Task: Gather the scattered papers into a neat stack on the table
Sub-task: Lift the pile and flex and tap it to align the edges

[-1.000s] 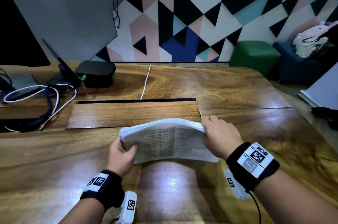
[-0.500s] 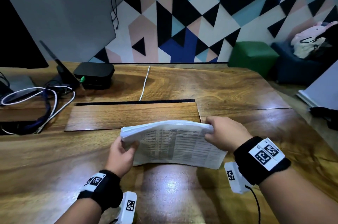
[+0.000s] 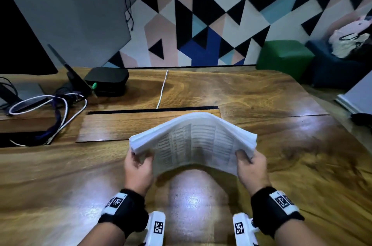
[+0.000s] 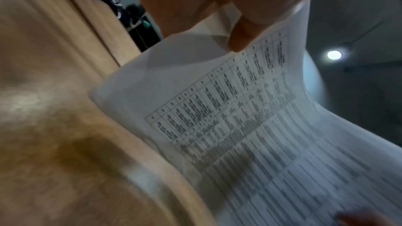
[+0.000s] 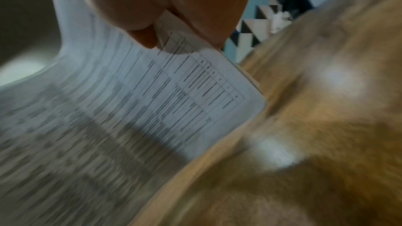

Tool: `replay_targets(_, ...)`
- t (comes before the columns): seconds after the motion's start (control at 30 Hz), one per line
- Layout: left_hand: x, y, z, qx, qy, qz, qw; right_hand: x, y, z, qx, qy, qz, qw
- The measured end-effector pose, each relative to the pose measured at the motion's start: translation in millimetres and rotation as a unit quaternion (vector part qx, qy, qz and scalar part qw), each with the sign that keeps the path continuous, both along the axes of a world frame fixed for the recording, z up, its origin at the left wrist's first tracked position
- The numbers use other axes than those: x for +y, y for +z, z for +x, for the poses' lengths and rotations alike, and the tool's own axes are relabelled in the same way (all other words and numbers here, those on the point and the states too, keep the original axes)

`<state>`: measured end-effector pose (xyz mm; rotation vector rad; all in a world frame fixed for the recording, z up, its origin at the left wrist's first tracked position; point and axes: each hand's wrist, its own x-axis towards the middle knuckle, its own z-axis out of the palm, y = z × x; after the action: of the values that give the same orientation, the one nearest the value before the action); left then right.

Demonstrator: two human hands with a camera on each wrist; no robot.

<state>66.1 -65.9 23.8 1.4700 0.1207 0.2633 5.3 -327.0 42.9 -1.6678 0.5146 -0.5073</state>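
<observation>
A thick sheaf of printed papers (image 3: 193, 139) is held up over the wooden table (image 3: 281, 145), arched upward in the middle, its printed tables facing me. My left hand (image 3: 138, 163) grips its left edge and my right hand (image 3: 248, 161) grips its right edge. In the left wrist view the thumb presses on the papers (image 4: 250, 126) near a corner. The right wrist view shows my fingers (image 5: 141, 33) pinching the papers (image 5: 130, 100) above the blurred tabletop. No loose sheets lie on the table.
A black box (image 3: 106, 80), a black stand and tangled white and dark cables (image 3: 58, 113) crowd the table's back left. A white cable (image 3: 162, 90) runs to a dark slot (image 3: 153, 110). A green cube seat (image 3: 285, 58) and a blue seat stand beyond the right edge.
The sheaf has risen off the table and bowed into an arch. My right hand shifted from lying over the right edge to gripping it from below.
</observation>
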Motion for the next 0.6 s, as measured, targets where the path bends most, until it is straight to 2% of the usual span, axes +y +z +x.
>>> replay_targets(0.07,-3,1,-6,-0.017,0.016,-0.017,1.0,4,0,-9,-0.033,-0.014,0.012,0.999)
replay_targets(0.2,-8,-23,-24,0.04,0.068,-0.003,0.997,15,-30,-25,0.053,-0.042,0.059,0.996)
replay_targets(0.27,-10,-29,-23,0.067,0.098,-0.014,0.993,18,-35,-25,0.05,-0.05,0.05,0.996)
replay_targets(0.37,-7,-20,-12,0.053,0.098,-0.032,0.993,15,-23,-19,0.024,-0.022,0.05,0.998)
replay_targets(0.43,-2,-13,-11,0.043,0.101,-0.017,0.994,9,-19,-19,0.007,-0.034,0.065,0.997)
replay_targets(0.6,-5,-31,-31,0.077,0.064,0.023,0.995,13,-41,-29,0.053,-0.08,0.087,0.992)
